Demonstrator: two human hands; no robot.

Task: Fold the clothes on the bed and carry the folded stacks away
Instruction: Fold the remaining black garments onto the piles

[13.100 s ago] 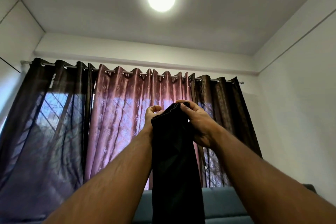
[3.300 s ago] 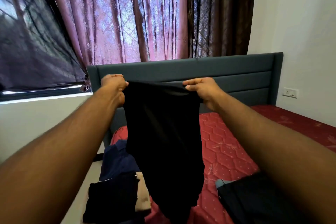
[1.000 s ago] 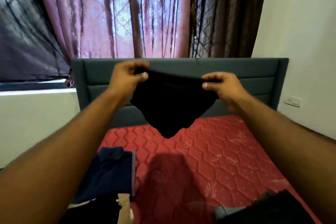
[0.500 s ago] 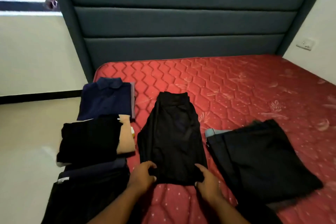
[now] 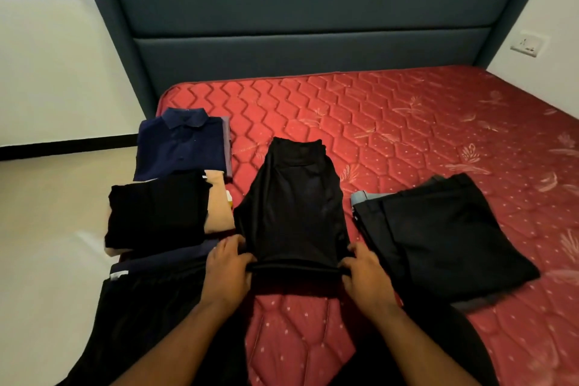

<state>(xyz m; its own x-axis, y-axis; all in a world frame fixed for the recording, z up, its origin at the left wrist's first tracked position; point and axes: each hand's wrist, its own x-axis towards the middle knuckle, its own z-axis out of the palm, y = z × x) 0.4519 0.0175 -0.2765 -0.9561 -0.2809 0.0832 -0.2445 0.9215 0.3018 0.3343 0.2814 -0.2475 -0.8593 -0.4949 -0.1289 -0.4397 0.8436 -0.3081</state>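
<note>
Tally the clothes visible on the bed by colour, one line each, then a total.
Black: 4, the shorts gripped by the left hand and right hand, a folded piece, trousers, a near-left garment
Navy: 1, shirt
Beige: 1
Total: 6

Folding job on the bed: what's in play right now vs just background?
In play:
- black garment, near edge gripped by left hand and right hand
- navy shirt, folded
- black folded piece on beige one
- dark trousers, folded

Background:
- headboard
- wall socket
- red mattress
</note>
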